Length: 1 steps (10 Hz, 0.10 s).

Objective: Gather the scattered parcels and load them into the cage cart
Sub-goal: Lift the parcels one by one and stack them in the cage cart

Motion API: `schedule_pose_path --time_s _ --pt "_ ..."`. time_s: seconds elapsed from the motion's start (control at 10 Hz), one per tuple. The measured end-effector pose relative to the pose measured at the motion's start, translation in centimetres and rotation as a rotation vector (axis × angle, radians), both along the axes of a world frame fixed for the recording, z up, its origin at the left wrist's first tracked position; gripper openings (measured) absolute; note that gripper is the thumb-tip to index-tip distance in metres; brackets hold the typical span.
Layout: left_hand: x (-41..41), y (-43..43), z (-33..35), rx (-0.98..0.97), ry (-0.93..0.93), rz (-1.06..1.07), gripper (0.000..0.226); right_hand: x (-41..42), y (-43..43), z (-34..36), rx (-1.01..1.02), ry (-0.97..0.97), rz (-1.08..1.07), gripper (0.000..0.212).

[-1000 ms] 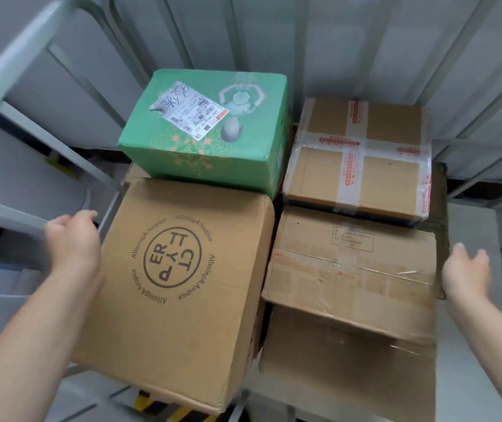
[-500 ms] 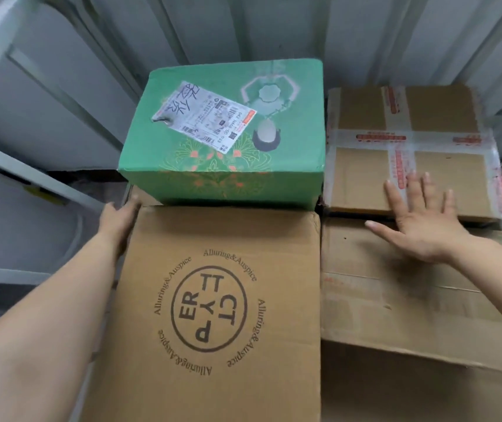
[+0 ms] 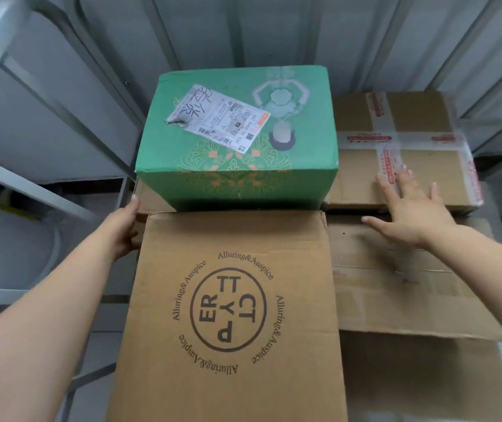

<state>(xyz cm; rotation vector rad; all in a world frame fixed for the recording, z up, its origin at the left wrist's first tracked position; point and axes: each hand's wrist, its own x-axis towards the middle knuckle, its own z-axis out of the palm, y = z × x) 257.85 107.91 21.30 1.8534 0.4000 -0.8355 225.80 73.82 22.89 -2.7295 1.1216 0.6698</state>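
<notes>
Evidently settling stage: parcels sit stacked inside cage cart (image 3: 30,187). Person's right hand (image 3: 411,211) lies spread flat on taped box (image 3: 395,153); left hand (image 3: 123,226) at far left corner of printed carton (image 3: 231,315), fingers hidden, grip unclear. Next: square carton against green box (image 3: 237,147).

Left hand (image 3: 122,229) touches the printed carton (image 3: 228,315), right hand (image 3: 417,214) lies flat on the taped carton (image 3: 420,117).

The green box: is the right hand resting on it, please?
No, the right hand lies flat on the taped brown box beside it.
</notes>
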Motion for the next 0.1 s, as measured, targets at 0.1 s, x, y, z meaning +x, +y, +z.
schedule_pose_path --time_s 0.1 --pt "-1.47 -0.08 3.27 0.076 -0.175 0.147 0.044 -1.72 4.67 1.69 -0.089 -0.35 -0.045 0.08"
